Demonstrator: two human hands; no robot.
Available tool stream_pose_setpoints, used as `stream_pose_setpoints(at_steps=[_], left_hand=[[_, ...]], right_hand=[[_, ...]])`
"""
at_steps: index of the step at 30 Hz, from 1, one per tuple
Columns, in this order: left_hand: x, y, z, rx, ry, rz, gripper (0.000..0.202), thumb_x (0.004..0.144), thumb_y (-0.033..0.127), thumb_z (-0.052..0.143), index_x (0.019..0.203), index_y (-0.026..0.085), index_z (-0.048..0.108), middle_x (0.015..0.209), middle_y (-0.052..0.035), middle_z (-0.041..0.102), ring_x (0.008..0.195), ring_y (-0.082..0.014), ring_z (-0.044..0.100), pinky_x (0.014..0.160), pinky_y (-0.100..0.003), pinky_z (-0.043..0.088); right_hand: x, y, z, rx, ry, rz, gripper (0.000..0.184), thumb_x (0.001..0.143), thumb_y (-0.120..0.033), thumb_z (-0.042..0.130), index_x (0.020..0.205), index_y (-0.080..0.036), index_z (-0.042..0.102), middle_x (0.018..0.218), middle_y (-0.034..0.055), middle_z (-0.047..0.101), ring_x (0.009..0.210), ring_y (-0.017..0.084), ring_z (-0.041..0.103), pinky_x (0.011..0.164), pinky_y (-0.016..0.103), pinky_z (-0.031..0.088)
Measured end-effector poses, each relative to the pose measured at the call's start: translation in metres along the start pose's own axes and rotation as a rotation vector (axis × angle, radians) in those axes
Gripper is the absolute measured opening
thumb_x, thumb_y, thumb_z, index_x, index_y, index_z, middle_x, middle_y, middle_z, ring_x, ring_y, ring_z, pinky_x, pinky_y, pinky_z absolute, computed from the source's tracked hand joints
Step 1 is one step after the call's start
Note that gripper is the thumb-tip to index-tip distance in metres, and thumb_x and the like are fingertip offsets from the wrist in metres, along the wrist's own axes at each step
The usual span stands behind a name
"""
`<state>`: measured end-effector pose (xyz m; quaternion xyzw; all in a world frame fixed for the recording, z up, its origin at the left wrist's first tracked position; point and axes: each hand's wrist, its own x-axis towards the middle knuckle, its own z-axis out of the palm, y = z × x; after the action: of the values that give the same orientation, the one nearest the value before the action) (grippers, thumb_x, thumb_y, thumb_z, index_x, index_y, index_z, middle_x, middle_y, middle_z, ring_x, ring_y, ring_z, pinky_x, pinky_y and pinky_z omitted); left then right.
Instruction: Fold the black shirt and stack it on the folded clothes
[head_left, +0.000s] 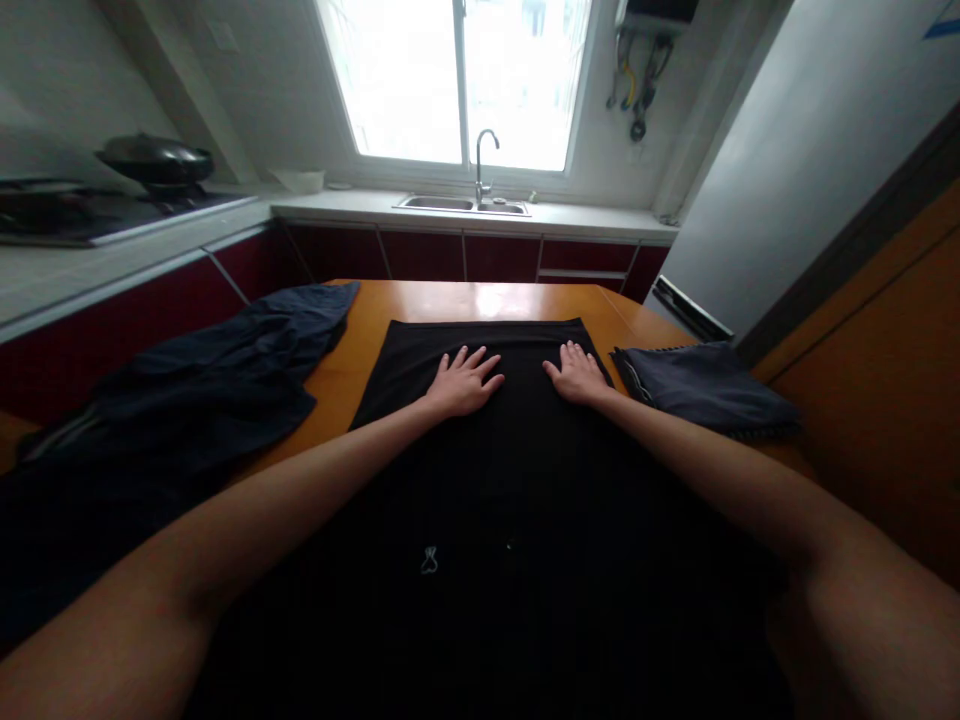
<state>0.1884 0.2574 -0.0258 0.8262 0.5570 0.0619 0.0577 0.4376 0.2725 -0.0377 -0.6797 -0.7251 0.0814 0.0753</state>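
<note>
A black garment (517, 440) lies spread on the orange wooden table (480, 298), its straight far edge near the table's back. Both hands rest palm down on it with nothing held. My left hand (463, 383) is flat with fingers spread, left of the cloth's middle. Close to the cloth's right edge, my right hand (577, 373) lies flat, thumb apart from the fingers. A small pale mark (429, 560) shows on black cloth nearer to me; whether that is the same garment or my own clothing I cannot tell.
Crumpled dark blue clothing (217, 370) covers the table's left side. A folded dark grey cloth (709, 385) lies at the right. Beyond stand a counter with a sink (465, 204), a stove with a wok (155, 158), and a fridge (787, 150) at the right.
</note>
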Motion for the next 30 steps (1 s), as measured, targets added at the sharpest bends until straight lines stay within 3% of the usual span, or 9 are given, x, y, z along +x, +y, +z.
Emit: stream_pose_setpoints(at_steps=[6,10,12,14,16,20,24,26,30], left_hand=[[0.016,-0.042,-0.014,-0.001,0.036,-0.241,0.073,0.093,0.072,0.022,0.156,0.035,0.031,0.166,-0.0049,0.02,0.15,-0.0438,0.011,0.115,-0.069,0.01],[0.026,-0.054,-0.02,0.026,0.051,-0.374,0.073,0.094,0.066,0.023,0.157,0.03,0.032,0.165,-0.0101,0.02,0.15,-0.0443,0.013,0.114,-0.069,0.012],[0.032,-0.041,-0.016,0.045,0.023,-0.273,0.069,0.097,0.056,0.024,0.158,0.024,0.03,0.165,-0.012,0.019,0.151,-0.0417,0.013,0.115,-0.067,0.013],[0.041,-0.022,-0.009,0.049,-0.011,-0.05,0.064,0.099,0.045,0.025,0.159,0.02,0.026,0.165,-0.0102,0.02,0.152,-0.0342,0.015,0.119,-0.06,0.015],[0.05,-0.009,-0.002,0.032,-0.03,0.098,0.062,0.1,0.039,0.022,0.16,0.021,0.022,0.165,-0.007,0.02,0.152,-0.028,0.017,0.121,-0.054,0.015],[0.067,-0.026,-0.004,0.008,-0.021,-0.012,0.065,0.1,0.056,0.021,0.158,0.028,0.027,0.166,-0.0044,0.016,0.152,-0.034,0.013,0.119,-0.062,0.011],[0.077,-0.059,-0.017,-0.004,0.032,-0.323,0.068,0.098,0.058,0.023,0.158,0.025,0.03,0.165,-0.0097,0.02,0.151,-0.0399,0.014,0.117,-0.066,0.011],[0.079,-0.052,-0.017,0.012,0.061,-0.34,0.066,0.099,0.051,0.026,0.157,0.02,0.031,0.165,-0.0124,0.021,0.151,-0.0399,0.014,0.117,-0.065,0.011],[0.079,-0.014,-0.001,0.029,0.051,0.023,0.062,0.1,0.041,0.026,0.159,0.022,0.026,0.166,-0.007,0.019,0.153,-0.0321,0.012,0.12,-0.058,0.01]], right_hand=[[0.04,0.025,-0.022,-0.026,0.0,0.134,0.078,0.1,-0.057,0.023,0.157,-0.004,0.021,0.165,0.019,0.015,0.153,0.029,0.012,0.122,0.047,0.012],[0.048,-0.004,-0.021,-0.038,0.049,0.152,0.073,0.101,-0.049,0.025,0.156,0.0,0.023,0.164,0.0236,0.013,0.153,0.033,0.01,0.121,0.054,0.009],[0.046,-0.034,-0.009,-0.043,0.052,-0.027,0.072,0.101,-0.049,0.026,0.157,-0.004,0.024,0.165,0.0196,0.012,0.154,0.03,0.006,0.122,0.053,0.006],[0.046,-0.059,0.004,-0.028,0.023,-0.268,0.066,0.101,-0.047,0.024,0.157,-0.011,0.026,0.166,0.0132,0.014,0.154,0.025,0.008,0.122,0.049,0.008],[0.051,-0.067,0.012,-0.012,-0.013,-0.388,0.062,0.102,-0.044,0.022,0.157,-0.016,0.027,0.166,0.0099,0.016,0.153,0.023,0.012,0.122,0.049,0.011],[0.074,-0.023,-0.004,-0.027,-0.024,-0.217,0.067,0.102,-0.05,0.023,0.158,-0.013,0.025,0.166,0.0121,0.015,0.153,0.026,0.013,0.122,0.05,0.011],[0.092,0.012,-0.03,-0.09,0.011,0.108,0.069,0.102,-0.043,0.024,0.156,0.002,0.022,0.164,0.0235,0.015,0.152,0.033,0.012,0.121,0.054,0.009],[0.091,-0.004,-0.028,-0.113,0.055,0.13,0.067,0.101,-0.036,0.028,0.155,0.004,0.023,0.164,0.0247,0.014,0.152,0.035,0.009,0.121,0.054,0.005],[0.075,-0.062,0.003,-0.038,0.049,-0.188,0.061,0.101,-0.035,0.025,0.156,-0.007,0.028,0.165,0.0148,0.019,0.153,0.028,0.013,0.122,0.046,0.011]])
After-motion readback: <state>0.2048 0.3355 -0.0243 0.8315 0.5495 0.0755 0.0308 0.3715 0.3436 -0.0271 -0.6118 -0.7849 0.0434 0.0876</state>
